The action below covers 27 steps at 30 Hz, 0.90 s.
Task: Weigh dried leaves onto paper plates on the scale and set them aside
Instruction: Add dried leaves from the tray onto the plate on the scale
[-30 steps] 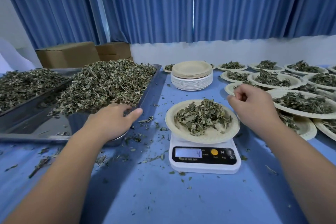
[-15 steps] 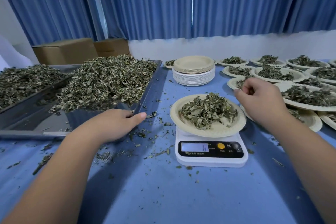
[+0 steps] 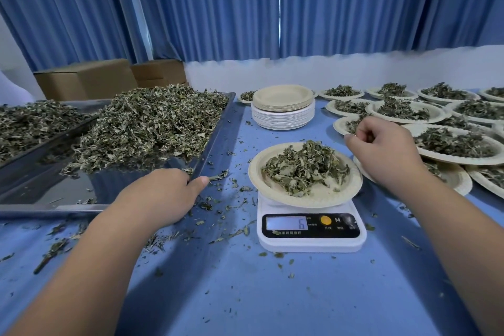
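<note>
Left hand (image 3: pixel 163 196) is laid on the near corner of the metal tray (image 3: pixel 41 185); a grasp cannot be confirmed. Right hand (image 3: pixel 387 150) is held with fingers curled just beside the paper plate (image 3: pixel 308 196) of dried leaves (image 3: pixel 305 169), which is seated on the scale (image 3: pixel 311 243); whether anything is pinched cannot be told.

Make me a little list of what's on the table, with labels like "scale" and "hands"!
scale: white digital scale, display shows 6
on the scale: paper plate holding a heap of dried leaves
left hand: left hand rests on the near corner of the metal tray
right hand: right hand, fingers curled, beside the plate's right edge; cannot tell if it holds leaves
supply: big leaf pile in the tray
spare plates: stack of empty plates behind the scale
done: filled plates on the right
mess: leaf crumbs scattered on the blue table
</note>
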### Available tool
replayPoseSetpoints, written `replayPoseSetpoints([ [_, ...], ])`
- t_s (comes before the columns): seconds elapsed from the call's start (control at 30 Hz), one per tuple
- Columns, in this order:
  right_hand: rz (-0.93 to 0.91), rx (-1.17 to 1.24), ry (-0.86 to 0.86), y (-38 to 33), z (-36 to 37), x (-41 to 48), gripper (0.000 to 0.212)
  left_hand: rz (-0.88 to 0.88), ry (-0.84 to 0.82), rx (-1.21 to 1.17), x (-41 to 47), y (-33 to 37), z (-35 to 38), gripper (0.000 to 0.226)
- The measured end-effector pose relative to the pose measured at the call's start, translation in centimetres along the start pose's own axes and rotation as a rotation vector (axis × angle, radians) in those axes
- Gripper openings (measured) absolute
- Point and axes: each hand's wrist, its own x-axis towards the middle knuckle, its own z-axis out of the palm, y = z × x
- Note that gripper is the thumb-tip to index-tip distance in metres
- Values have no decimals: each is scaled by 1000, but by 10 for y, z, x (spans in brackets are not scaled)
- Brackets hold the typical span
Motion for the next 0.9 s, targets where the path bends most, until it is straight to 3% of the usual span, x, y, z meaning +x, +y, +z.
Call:
replayPoseSetpoints([
  [0.33, 18, 8, -7, -1, -1, -1, 27, -68, 84, -128, 4, 1, 4, 62],
  [0.5, 10, 7, 4, -1, -2, 0, 28, -100, 241, -241, 5, -2, 0, 55],
  [0.6, 21, 19, -3, 0, -2, 0, 28, -97, 330, -327, 4, -4, -4, 39],
  [0.77, 19, 28, 2, 0, -3, 0, 29, -73, 344, -509, 7, -15, -8, 13],
  [0.9, 15, 34, 9, 1, -3, 0, 30, -95, 325, -625, 14, -17, -6, 41],
])
